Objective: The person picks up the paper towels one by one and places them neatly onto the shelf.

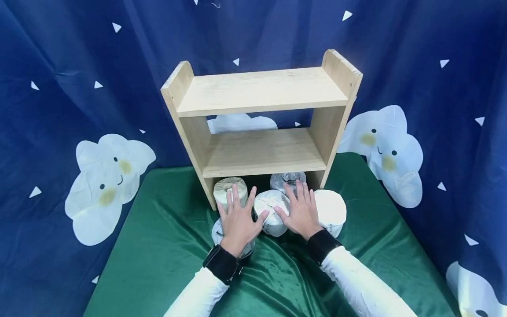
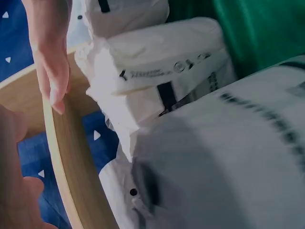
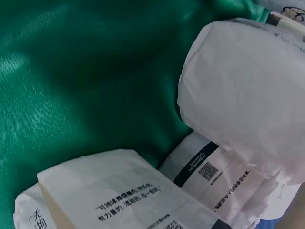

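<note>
Both hands lie flat, fingers spread, on a cluster of paper-wrapped rolls on the green tabletop (image 1: 166,246), just in front of the wooden shelf (image 1: 261,114). The left hand (image 1: 237,220) rests on a low roll (image 1: 217,231) near the person, and its fingertips reach a beige roll (image 1: 225,187) that stands at the left leg of the shelf. The right hand (image 1: 301,210) lies between the middle roll (image 1: 269,213) and the right roll (image 1: 332,210), pressing on them from above. The grip of each hand is released: nothing is grasped, the palms only steady the rolls, probably so that they stay close together. A greyer roll (image 1: 287,179) sits further back, partly under the lowest board. Both boards of the shelf carry nothing. In the wrist views the wrappers (image 3: 248,95) show printed text; the left one is blurred, so I cannot tell which roll is which there.
</note>
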`<state>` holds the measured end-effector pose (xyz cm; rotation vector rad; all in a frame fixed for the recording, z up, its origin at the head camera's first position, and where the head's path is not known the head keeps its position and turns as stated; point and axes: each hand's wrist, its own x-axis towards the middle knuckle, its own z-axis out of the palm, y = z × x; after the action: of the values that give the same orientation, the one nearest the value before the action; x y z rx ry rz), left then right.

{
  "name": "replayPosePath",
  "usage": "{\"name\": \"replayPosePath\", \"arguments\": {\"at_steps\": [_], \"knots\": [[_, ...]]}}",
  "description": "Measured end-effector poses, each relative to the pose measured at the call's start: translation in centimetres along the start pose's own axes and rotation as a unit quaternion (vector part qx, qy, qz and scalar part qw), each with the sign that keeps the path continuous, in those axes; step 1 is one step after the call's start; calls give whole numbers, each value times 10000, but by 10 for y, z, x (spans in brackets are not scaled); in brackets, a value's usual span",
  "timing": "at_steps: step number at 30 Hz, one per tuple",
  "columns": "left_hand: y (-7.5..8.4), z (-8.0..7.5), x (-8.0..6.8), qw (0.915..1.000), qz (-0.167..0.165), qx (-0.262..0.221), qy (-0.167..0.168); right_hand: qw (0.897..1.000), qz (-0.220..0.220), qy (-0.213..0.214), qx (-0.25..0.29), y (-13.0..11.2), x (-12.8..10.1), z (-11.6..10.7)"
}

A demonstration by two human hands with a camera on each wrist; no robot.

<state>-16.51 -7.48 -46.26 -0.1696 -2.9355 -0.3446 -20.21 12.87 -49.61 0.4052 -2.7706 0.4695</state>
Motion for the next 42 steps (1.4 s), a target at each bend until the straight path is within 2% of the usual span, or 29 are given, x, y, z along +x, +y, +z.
{"name": "replayPosePath", "arguments": {"at_steps": [4,9,15,18,24,31,33,39,42], "knots": [[-6,3,-15,9988,274,-160,362,9995,-108,203,199,-2,-1,1],[-16,15,-37,9905,717,-356,1116,9992,-133,255,274,-3,-4,1],[-30,30,-59,9709,1005,-508,2114,9977,-306,416,442,-4,-5,-2],[-37,37,-64,9622,1078,-534,2442,9964,-442,562,450,-5,-4,-2],[-47,56,-74,9508,1291,-604,2752,9942,-622,775,412,-3,-9,4],[-58,76,-86,9473,1497,-661,2755,9946,-575,767,407,-2,-18,13],[-60,81,-86,9441,1549,-651,2835,9945,-582,750,434,-3,-19,14],[-65,89,-78,9264,1716,-583,3300,9936,-628,822,448,-5,-17,14],[-65,88,-74,9234,1727,-608,3374,9939,-606,807,449,-6,-15,12]]}}
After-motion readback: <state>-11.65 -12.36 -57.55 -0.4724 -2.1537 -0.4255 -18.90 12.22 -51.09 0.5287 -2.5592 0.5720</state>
